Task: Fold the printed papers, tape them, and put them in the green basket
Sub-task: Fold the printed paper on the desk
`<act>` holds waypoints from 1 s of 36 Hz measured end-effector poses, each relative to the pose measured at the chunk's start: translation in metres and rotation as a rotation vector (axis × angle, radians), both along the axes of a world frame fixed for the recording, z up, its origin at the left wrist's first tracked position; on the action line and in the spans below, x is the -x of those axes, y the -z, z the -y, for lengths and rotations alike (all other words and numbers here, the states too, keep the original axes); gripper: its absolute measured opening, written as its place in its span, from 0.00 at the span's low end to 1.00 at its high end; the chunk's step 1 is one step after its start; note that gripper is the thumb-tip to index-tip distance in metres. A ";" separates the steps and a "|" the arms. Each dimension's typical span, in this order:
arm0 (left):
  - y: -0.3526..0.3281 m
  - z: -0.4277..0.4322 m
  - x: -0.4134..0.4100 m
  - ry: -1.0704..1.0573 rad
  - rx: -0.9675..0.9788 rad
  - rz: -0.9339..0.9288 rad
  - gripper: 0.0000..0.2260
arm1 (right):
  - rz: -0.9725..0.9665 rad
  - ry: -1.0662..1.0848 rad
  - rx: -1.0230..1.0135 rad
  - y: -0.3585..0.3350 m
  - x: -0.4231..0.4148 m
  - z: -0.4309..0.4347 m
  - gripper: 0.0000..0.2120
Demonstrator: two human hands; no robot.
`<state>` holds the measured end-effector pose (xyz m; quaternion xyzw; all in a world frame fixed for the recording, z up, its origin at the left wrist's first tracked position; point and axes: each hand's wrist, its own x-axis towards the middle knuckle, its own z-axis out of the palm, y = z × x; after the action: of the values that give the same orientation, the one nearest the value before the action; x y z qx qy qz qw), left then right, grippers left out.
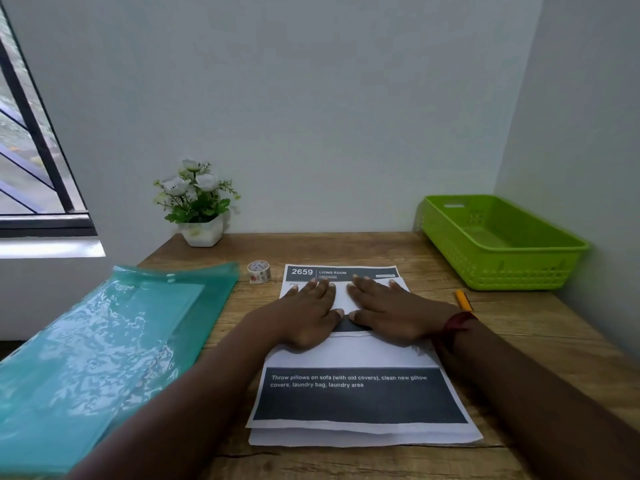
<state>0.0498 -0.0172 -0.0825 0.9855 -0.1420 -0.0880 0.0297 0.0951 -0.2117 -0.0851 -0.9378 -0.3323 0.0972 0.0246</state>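
Two hands lie flat and pinch nothing; findings follow by size. Wooden table (519, 341) fills the lower frame, closed by walls at the top and right. Teal plastic folder (104, 341) covers the lower left and overhangs the table's left edge, so a nudge from the left forearm could, in my judgement, tip it off. Printed papers (360, 393) sit at centre as a loose stack, with the top sheet's flap turned up toward its header. Green basket (502, 268) stands at the upper right against both walls, well apart from the stack. Potted flowers (199, 206) occupy the upper left corner of the table. Left hand (308, 317) and right hand (391, 313) rest side by side on the flap, fingers straight, thumbs almost meeting, pressing the fold down. Tape roll (259, 271) stands just beside the sheet's upper left corner. Yellow pencil (464, 300) lies near the right wrist. Main risk: the sheets beneath are unsecured and their lower edges already sit uneven, so pressure could slide the top sheet and skew the crease. The pencil could be swept aside. Bare wood shows between stack and basket, giving room for the carry; the left side is crowded.
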 end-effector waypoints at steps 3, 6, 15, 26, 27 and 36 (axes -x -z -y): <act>-0.005 -0.004 0.000 -0.009 -0.007 -0.001 0.29 | 0.046 0.035 0.010 -0.004 -0.005 0.005 0.31; -0.009 -0.010 -0.001 0.005 0.039 0.067 0.24 | 0.086 0.018 -0.020 -0.010 -0.005 0.008 0.29; -0.010 -0.030 -0.008 -0.052 0.133 0.159 0.34 | 0.067 0.072 -0.261 -0.013 -0.013 0.022 0.31; -0.005 -0.038 -0.014 -0.077 0.263 0.259 0.40 | 0.099 0.086 -0.371 -0.007 -0.018 0.026 0.37; -0.005 -0.038 -0.015 -0.076 0.281 0.269 0.41 | 0.106 0.082 -0.380 -0.007 -0.019 0.026 0.37; -0.010 -0.034 -0.011 -0.018 0.378 0.401 0.41 | 0.307 0.046 -0.395 -0.007 -0.024 0.029 0.40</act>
<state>0.0609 0.0168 -0.0726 0.9614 -0.1504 0.1373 0.1852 0.1194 -0.2408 -0.0779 -0.9259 -0.3233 -0.1139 0.1586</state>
